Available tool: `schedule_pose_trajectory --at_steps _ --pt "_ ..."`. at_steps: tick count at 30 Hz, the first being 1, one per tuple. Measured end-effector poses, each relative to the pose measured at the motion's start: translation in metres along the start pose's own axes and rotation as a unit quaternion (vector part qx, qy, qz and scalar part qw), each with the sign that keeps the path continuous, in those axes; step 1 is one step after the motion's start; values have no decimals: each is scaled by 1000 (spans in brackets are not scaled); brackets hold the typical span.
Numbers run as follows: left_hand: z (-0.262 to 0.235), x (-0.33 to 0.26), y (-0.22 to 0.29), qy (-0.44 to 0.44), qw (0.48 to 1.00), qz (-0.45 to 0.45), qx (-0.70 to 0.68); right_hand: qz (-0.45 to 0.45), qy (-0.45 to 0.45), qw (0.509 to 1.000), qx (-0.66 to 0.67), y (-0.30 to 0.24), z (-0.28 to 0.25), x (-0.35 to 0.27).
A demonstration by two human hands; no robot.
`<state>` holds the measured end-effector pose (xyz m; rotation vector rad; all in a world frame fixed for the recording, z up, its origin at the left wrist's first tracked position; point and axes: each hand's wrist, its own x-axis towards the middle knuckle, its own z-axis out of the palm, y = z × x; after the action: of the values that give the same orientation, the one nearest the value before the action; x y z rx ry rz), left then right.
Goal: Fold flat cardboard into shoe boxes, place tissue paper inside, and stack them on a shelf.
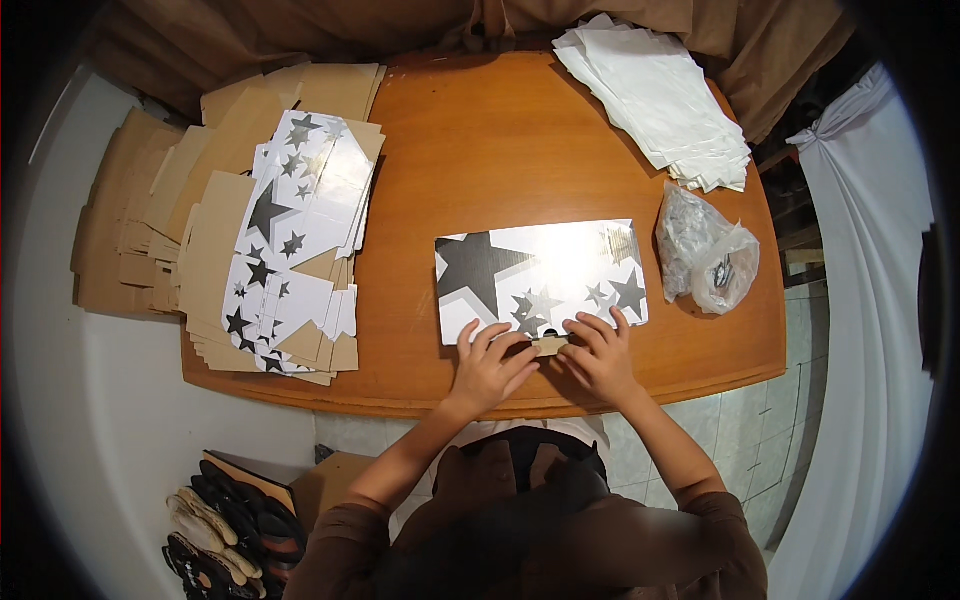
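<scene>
A closed white cardboard box (570, 262) printed with black and grey stars lies flat on the wooden table in front of me. At its near long side, my left hand (487, 370) has its fingertips on the lid's edge and its thumb toward the front. My right hand (603, 358) grips the same edge further right, its fingers slightly spread. Between the thumbs shows a small brown cardboard tab (549, 346), beside a dark notch in the lid's edge. The hands partly hide the box's front wall.
Flat star-printed box blanks (300, 235) and brown cardboard sheets (215, 235) overlap on the left. White paper sheets (655, 100) lie at the far right, with a clear plastic bag (705, 250) nearer. Shoes (235, 525) lie at lower left. The wooden table (460, 140) has a curved near edge.
</scene>
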<state>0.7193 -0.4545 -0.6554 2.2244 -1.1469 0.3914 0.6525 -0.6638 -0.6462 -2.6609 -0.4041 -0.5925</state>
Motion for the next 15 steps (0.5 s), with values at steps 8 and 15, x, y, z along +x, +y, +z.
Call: schedule_pose_trajectory --at_steps 8,15 --pt "18 -4 1 11 997 53 53 -22 -9 999 -29 1 3 -3" --pt "20 -2 3 11 999 43 24 -32 -7 997 -76 2 11 -7"
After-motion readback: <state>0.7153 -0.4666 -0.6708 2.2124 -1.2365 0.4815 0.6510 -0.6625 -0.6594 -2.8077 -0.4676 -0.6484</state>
